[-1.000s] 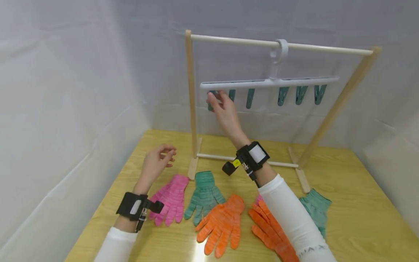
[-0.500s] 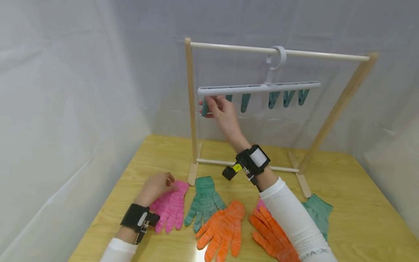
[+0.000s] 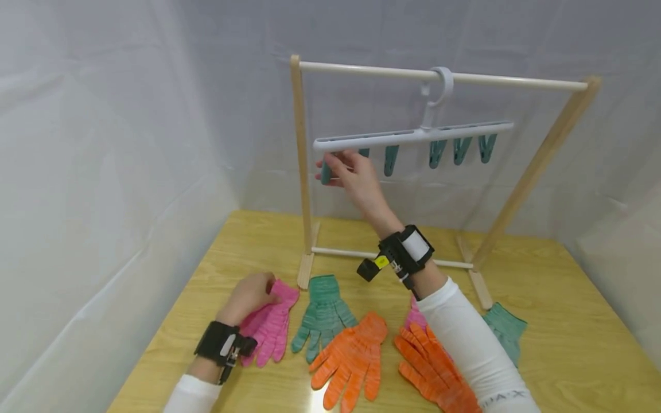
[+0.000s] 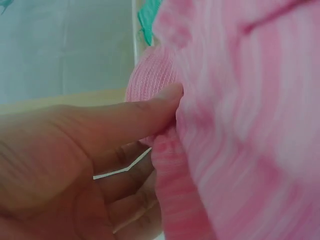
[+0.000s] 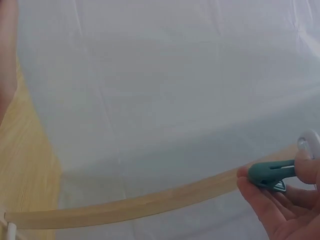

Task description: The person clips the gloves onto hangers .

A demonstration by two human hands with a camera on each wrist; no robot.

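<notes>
Left hand (image 3: 249, 295) down near the left edge of the desk (image 3: 568, 344), thumb and fingers pinching the cuff of the pink glove (image 3: 269, 324), which lies flat with fingers toward the front edge; right hand (image 3: 356, 178) raised to the clip hanger (image 3: 413, 135), fingertips closed around the leftmost teal clip (image 3: 326, 171) just beside the rack's left wooden post (image 3: 301, 166); hanger hooked over the white top rod (image 3: 439, 74), tilted slightly down at its left end, other teal clips (image 3: 457, 150) dangling along it; in a row toward the front edge, right of the pink glove: teal glove (image 3: 322, 315), orange glove (image 3: 351, 358), second orange glove (image 3: 434, 373) partly under the white sleeve (image 3: 475, 344); another teal glove (image 3: 506, 330) near the rack's right foot
</notes>
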